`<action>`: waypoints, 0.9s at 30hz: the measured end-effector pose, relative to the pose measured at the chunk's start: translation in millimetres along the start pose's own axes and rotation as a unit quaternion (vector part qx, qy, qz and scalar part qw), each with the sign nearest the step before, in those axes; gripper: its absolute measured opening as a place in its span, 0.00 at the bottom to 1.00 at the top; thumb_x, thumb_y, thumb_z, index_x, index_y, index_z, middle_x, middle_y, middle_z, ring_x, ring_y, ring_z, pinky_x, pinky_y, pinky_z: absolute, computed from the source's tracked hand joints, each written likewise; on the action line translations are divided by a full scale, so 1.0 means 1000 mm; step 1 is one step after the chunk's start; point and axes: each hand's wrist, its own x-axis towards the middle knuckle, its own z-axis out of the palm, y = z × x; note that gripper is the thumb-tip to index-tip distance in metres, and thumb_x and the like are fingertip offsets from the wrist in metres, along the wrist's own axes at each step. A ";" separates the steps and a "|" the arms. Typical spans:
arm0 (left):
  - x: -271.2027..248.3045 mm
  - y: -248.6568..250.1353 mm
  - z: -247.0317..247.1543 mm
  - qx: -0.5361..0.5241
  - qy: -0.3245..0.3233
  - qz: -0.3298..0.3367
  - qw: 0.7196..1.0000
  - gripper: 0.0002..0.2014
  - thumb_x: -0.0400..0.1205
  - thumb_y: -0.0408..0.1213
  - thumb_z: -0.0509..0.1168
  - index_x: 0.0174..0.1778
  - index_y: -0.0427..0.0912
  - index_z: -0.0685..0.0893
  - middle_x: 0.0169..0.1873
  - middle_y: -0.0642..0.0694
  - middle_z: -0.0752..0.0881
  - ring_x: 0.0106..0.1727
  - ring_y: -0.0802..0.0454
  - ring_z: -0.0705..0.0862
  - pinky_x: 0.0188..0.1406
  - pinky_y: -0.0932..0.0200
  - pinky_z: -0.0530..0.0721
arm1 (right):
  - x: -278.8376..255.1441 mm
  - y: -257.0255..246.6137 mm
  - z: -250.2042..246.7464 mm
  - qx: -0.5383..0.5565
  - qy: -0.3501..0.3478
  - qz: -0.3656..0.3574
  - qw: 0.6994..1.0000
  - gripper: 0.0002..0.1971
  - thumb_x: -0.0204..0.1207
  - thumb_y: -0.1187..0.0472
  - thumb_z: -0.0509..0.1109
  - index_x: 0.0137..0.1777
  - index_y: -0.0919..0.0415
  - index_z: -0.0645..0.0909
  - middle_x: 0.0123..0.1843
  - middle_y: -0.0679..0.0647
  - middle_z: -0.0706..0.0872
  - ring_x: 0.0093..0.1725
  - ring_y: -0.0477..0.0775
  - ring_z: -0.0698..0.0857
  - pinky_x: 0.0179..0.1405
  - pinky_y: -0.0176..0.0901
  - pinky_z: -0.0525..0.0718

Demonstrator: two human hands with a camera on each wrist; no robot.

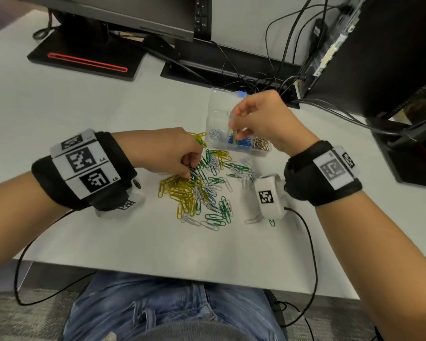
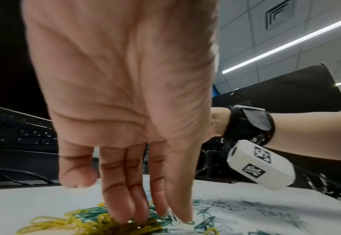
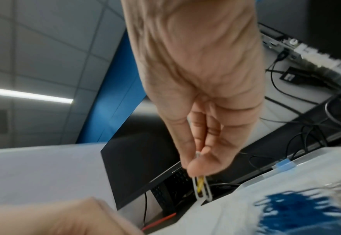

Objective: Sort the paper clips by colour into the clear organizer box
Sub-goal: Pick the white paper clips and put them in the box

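A mixed pile of yellow, green, white and a few blue paper clips (image 1: 197, 190) lies on the white table, also seen as the pile (image 2: 97, 222). My left hand (image 1: 191, 169) reaches down into it; the left hand (image 2: 171, 217) has middle and ring fingers pressing on yellow clips, and thumb and index pinch a white clip. The clear organizer box (image 1: 217, 107) stands behind the pile, holding white (image 1: 215, 134), blue (image 1: 240, 142) and silver clips (image 1: 261, 145). My right hand (image 1: 233, 124) hovers over it, and the right hand (image 3: 199, 171) pinches a white and a yellow clip (image 3: 202, 187) above the box (image 3: 286, 182).
A black monitor base with a red line (image 1: 84, 60) and a second stand sit at the back. Tangled cables (image 1: 268, 77) and a dark computer case (image 1: 379, 57) crowd the back right. A keyboard (image 2: 18, 135) lies at the left. The table's front edge (image 1: 182, 274) is near my lap.
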 end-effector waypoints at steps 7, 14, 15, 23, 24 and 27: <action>-0.002 0.009 0.005 -0.016 -0.028 0.066 0.997 0.10 0.77 0.39 0.72 0.53 0.50 0.82 0.45 0.53 0.82 0.42 0.59 0.79 0.42 0.63 0.79 | 0.025 0.006 0.023 -0.012 0.027 0.020 0.999 0.07 0.69 0.73 0.77 0.46 0.72 0.83 0.42 0.64 0.84 0.36 0.57 0.86 0.36 0.48 0.91; -0.001 0.009 0.013 0.025 -0.074 0.090 0.993 0.09 0.78 0.40 0.70 0.54 0.49 0.84 0.48 0.51 0.80 0.44 0.57 0.78 0.38 0.71 0.73 | -0.026 0.011 0.021 -0.205 -0.039 -0.063 0.976 0.04 0.68 0.68 0.77 0.38 0.60 0.86 0.32 0.46 0.83 0.30 0.40 0.78 0.30 0.26 0.75; 0.000 0.007 0.012 0.034 -0.067 0.082 0.994 0.08 0.78 0.41 0.70 0.52 0.49 0.84 0.47 0.51 0.81 0.44 0.56 0.79 0.39 0.68 0.75 | -0.035 0.012 0.023 -0.217 -0.088 -0.051 0.971 0.05 0.68 0.68 0.77 0.36 0.59 0.85 0.31 0.46 0.83 0.30 0.41 0.78 0.31 0.29 0.75; 0.008 -0.006 -0.002 0.070 0.014 0.001 0.997 0.06 0.76 0.42 0.72 0.45 0.46 0.85 0.42 0.50 0.82 0.43 0.52 0.80 0.39 0.58 0.77 | -0.033 0.016 0.021 -0.318 -0.070 -0.069 0.943 0.10 0.71 0.62 0.77 0.52 0.54 0.86 0.43 0.47 0.76 0.48 0.48 0.73 0.43 0.37 0.70; 0.010 -0.006 -0.004 0.063 0.033 -0.007 0.997 0.06 0.76 0.42 0.72 0.45 0.46 0.85 0.42 0.50 0.83 0.42 0.52 0.80 0.38 0.58 0.77 | -0.025 0.016 0.021 -0.326 -0.043 -0.081 0.941 0.12 0.70 0.60 0.77 0.54 0.53 0.85 0.46 0.48 0.74 0.52 0.49 0.70 0.48 0.39 0.69; 0.016 -0.010 -0.012 0.038 0.077 -0.037 0.996 0.08 0.76 0.42 0.73 0.47 0.45 0.84 0.42 0.50 0.84 0.38 0.56 0.77 0.31 0.64 0.71 | -0.005 0.017 0.025 -0.350 -0.021 -0.081 0.933 0.13 0.71 0.61 0.77 0.55 0.52 0.86 0.48 0.51 0.69 0.59 0.53 0.68 0.52 0.42 0.69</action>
